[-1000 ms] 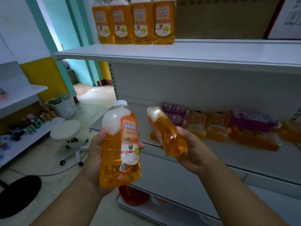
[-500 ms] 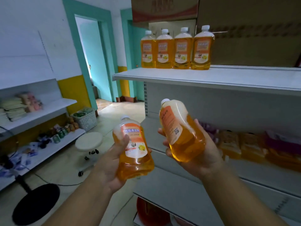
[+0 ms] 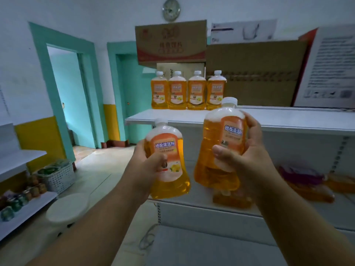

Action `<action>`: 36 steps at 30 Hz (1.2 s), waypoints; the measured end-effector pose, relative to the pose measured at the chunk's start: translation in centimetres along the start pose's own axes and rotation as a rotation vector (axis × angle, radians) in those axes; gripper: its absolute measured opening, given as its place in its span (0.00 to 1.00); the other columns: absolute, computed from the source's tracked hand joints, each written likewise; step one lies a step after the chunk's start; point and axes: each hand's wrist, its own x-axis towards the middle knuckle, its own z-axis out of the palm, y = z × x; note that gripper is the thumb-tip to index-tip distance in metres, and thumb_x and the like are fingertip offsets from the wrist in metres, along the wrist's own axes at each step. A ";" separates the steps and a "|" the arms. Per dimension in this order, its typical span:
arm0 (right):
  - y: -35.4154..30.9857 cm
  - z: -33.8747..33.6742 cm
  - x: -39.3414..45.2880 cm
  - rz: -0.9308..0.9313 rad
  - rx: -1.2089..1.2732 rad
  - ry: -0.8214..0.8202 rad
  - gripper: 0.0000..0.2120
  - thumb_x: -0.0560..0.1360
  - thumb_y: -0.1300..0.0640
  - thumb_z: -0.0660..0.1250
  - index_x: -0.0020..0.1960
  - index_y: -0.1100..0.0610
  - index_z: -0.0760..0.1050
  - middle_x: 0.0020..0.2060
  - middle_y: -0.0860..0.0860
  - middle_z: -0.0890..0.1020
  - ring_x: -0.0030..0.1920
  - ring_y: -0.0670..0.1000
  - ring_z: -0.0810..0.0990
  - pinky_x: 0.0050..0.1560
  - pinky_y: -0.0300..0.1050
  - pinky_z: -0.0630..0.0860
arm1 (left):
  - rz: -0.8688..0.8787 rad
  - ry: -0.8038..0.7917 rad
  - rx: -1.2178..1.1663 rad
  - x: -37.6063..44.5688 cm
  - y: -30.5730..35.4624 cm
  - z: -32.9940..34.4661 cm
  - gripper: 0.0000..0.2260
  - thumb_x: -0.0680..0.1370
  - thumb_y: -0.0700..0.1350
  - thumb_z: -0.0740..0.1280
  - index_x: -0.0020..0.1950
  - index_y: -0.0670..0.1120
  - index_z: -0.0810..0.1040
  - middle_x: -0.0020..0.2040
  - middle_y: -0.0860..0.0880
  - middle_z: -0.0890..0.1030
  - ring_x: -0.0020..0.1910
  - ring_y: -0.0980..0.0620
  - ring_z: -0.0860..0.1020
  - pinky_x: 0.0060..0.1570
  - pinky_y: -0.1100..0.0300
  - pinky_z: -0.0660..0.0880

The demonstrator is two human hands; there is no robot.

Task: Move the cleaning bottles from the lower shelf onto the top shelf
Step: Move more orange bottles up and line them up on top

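Right now my left hand (image 3: 146, 166) has its grip wrapped round one orange bottle (image 3: 169, 162), and my right hand (image 3: 244, 156) is clamped on a second bottle (image 3: 219, 143), both upright just short of the top shelf (image 3: 288, 120) edge. Four bottles (image 3: 188, 91) already line its left end; bare shelf runs rightward beside them.

Four bottles (image 3: 188, 91) stand on the top shelf (image 3: 288, 120) — cartons (image 3: 253, 73) behind them.
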 end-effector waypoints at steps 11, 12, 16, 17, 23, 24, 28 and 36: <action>-7.5 -7.7 4.1 -0.315 -0.546 0.227 0.48 0.55 0.37 0.78 0.68 0.31 0.55 0.53 0.29 0.71 0.52 0.34 0.77 0.37 0.31 0.77 | 0.434 -0.234 0.157 8.4 7.5 11.0 0.29 0.69 0.59 0.76 0.65 0.68 0.67 0.61 0.54 0.77 0.56 0.50 0.81 0.46 0.50 0.83; -7.7 -8.7 5.0 -0.324 -0.575 0.239 0.49 0.54 0.37 0.78 0.69 0.31 0.55 0.54 0.33 0.72 0.52 0.35 0.78 0.39 0.34 0.79 | 0.457 -0.252 0.161 9.4 7.9 12.3 0.28 0.69 0.58 0.76 0.65 0.68 0.68 0.61 0.53 0.77 0.56 0.51 0.81 0.45 0.52 0.83; -7.6 -12.8 8.2 -0.367 -0.667 0.254 0.51 0.52 0.35 0.77 0.69 0.33 0.56 0.55 0.38 0.72 0.52 0.38 0.79 0.45 0.39 0.81 | 0.515 -0.285 0.146 13.5 8.5 17.1 0.31 0.66 0.57 0.76 0.67 0.62 0.69 0.58 0.51 0.80 0.53 0.54 0.82 0.44 0.55 0.83; -7.5 -13.8 9.1 -0.379 -0.692 0.258 0.51 0.52 0.35 0.77 0.69 0.33 0.56 0.55 0.37 0.72 0.52 0.37 0.79 0.44 0.38 0.81 | 0.530 -0.291 0.158 14.4 8.5 18.3 0.32 0.66 0.56 0.76 0.68 0.61 0.69 0.57 0.51 0.80 0.53 0.55 0.82 0.44 0.55 0.83; -6.1 -19.9 15.1 -0.367 -0.821 0.281 0.51 0.52 0.37 0.78 0.68 0.34 0.54 0.53 0.37 0.69 0.50 0.43 0.78 0.43 0.36 0.78 | 0.584 -0.248 0.341 20.5 7.6 23.7 0.30 0.69 0.50 0.78 0.64 0.64 0.65 0.55 0.57 0.77 0.49 0.60 0.80 0.38 0.66 0.79; -5.5 -20.6 16.1 -0.368 -0.848 0.277 0.50 0.54 0.40 0.80 0.67 0.33 0.53 0.53 0.36 0.69 0.49 0.43 0.78 0.41 0.34 0.77 | 0.601 -0.228 0.389 21.5 7.4 24.2 0.31 0.70 0.49 0.78 0.64 0.63 0.64 0.55 0.57 0.76 0.50 0.59 0.80 0.39 0.66 0.79; -3.0 -22.4 18.7 -0.334 -0.898 0.289 0.50 0.57 0.47 0.82 0.66 0.33 0.52 0.50 0.35 0.67 0.47 0.42 0.76 0.45 0.39 0.77 | 0.635 -0.153 0.580 24.1 6.3 25.2 0.31 0.70 0.50 0.78 0.68 0.56 0.67 0.59 0.53 0.75 0.53 0.55 0.79 0.46 0.61 0.81; -1.1 -23.1 20.2 -0.212 -0.849 0.279 0.50 0.49 0.37 0.76 0.64 0.29 0.51 0.51 0.36 0.69 0.46 0.41 0.76 0.37 0.30 0.74 | 1.031 -0.079 1.069 25.8 5.5 24.7 0.43 0.71 0.62 0.73 0.77 0.63 0.49 0.69 0.49 0.70 0.66 0.49 0.68 0.62 0.52 0.68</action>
